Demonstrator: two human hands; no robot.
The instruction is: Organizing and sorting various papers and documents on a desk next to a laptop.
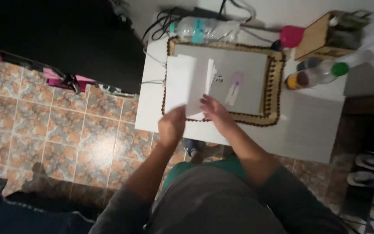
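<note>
Left hand [172,125]: grip closed on the near edge of the paper [186,84].
Right hand [215,112]: fingers pressed flat on the paper's near right corner, grip loose, holding nothing.
Paper: white, folded, just beyond both hands, lying on the mat [243,82].
Strip [233,91]: beyond the right hand.
Bottle [317,74]: far right on the bench [308,130].
</note>
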